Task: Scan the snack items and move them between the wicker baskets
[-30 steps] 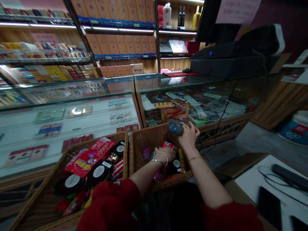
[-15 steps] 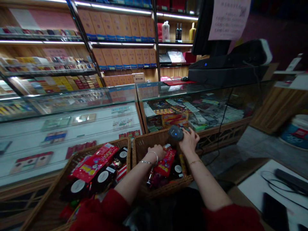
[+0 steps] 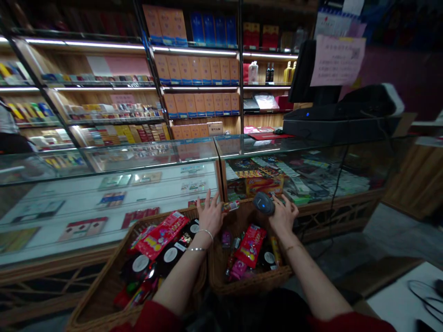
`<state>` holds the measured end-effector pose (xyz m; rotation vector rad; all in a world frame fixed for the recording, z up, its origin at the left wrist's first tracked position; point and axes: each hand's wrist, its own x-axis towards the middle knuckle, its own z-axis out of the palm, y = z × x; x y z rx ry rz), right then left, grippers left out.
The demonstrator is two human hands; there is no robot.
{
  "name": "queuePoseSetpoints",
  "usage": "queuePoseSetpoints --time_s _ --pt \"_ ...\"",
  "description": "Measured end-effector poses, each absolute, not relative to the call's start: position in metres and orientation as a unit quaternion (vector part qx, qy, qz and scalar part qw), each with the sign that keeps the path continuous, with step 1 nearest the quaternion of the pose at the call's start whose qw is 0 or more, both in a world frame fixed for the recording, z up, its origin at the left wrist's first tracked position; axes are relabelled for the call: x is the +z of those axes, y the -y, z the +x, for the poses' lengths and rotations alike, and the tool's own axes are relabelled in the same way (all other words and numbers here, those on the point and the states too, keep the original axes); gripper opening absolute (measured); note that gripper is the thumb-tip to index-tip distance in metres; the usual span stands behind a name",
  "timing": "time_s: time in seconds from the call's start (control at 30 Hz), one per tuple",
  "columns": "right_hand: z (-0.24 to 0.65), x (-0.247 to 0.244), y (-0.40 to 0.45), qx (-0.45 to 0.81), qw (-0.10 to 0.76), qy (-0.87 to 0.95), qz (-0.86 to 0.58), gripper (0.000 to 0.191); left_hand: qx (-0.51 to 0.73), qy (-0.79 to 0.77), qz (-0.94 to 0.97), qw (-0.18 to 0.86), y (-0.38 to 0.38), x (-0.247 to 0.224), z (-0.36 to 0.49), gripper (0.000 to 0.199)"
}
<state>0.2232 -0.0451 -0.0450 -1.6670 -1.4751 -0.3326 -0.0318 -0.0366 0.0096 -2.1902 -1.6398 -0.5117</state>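
Observation:
My left hand is over the rims where two wicker baskets meet, fingers spread upward, with a small wrapped snack held at its thumb side. In my right hand is a dark handheld scanner with a blue light, above the right basket. That basket holds a red candy bag, a black round pack and small purple packs. The left basket holds another red bag and several black round packs with white labels.
Glass display counters stand just beyond the baskets. A monitor and a dark machine sit on the right counter, with a cable hanging down. Stocked shelves line the back. A white surface is at lower right; part of a person shows far left.
My left hand has come up out of the right basket, now with the small snack. The view has shifted; my right hand still holds the scanner.

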Motion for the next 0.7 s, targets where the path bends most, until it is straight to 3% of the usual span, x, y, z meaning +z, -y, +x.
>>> queuePoseSetpoints --time_s 0.37,0.7 --pt "0.190 -0.020 0.049 -0.160 0.415 0.633 -0.634 0.037 -0.216 0.609 -0.738 0.194 0.026 -0.008 -0.059 0.045" --pt "0.163 -0.038 0.059 -0.157 0.422 0.645 -0.617 0.034 -0.224 0.594 -0.744 0.206 0.028 -0.012 -0.062 0.046"
